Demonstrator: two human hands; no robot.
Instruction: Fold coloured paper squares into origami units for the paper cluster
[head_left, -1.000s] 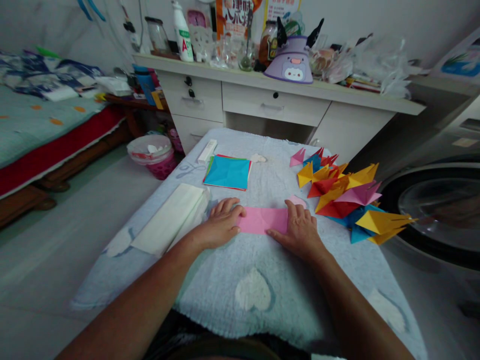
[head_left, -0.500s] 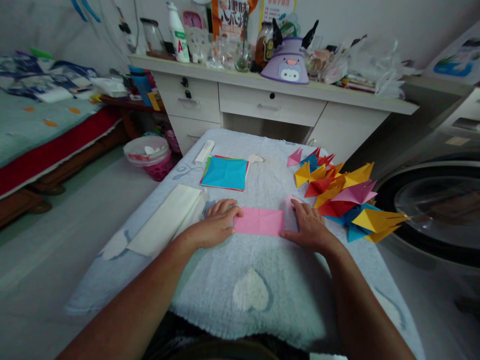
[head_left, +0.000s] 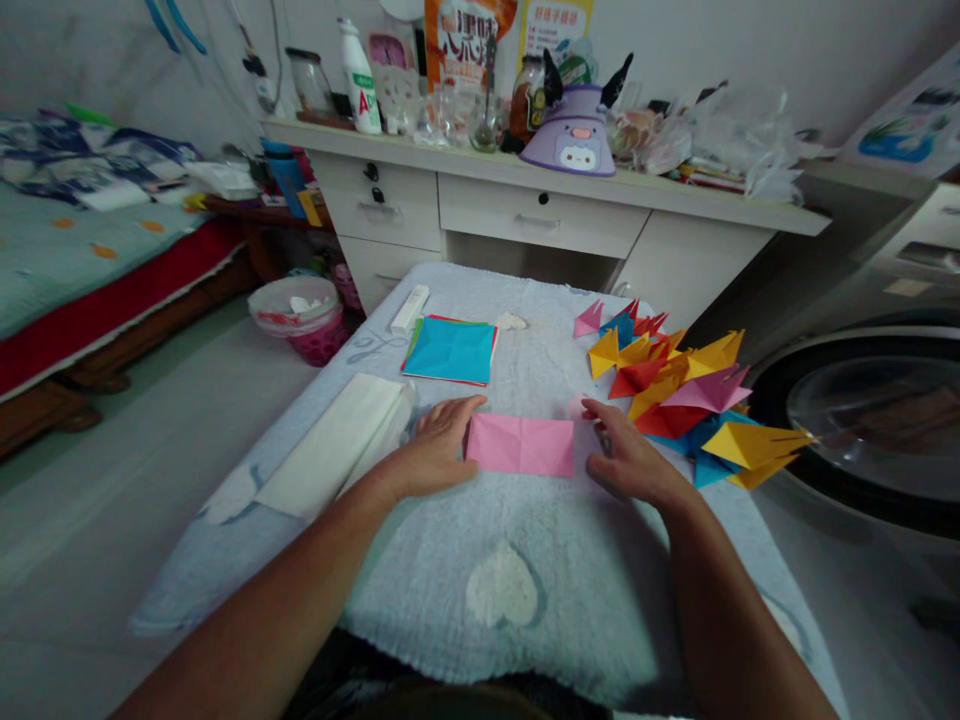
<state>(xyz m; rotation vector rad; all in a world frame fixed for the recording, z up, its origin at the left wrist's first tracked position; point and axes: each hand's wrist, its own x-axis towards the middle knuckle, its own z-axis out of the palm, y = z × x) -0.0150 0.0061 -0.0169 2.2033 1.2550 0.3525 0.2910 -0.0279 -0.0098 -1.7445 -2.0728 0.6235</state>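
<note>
Eased off right end of creased pink paper rectangle (head_left: 520, 447) since previous frame: right hand (head_left: 637, 465), thumb and fingers spread just beside it. Rectangle flat on heart-patterned cloth (head_left: 581, 570), between both hands. Left hand (head_left: 436, 455) spread at left end, contact unclear. Beyond left hand, blue-topped square paper stack (head_left: 450, 350); right of right hand, origami cranes (head_left: 675, 390).

- Cloth-covered table (head_left: 420, 580) under my grip
- Pink paper (head_left: 520, 446) by my left hand (head_left: 439, 450)
- White packet (head_left: 334, 440) left of it
- Paper stack (head_left: 450, 350) beyond it
- Paper figures (head_left: 664, 385) past my right hand (head_left: 628, 458)
</note>
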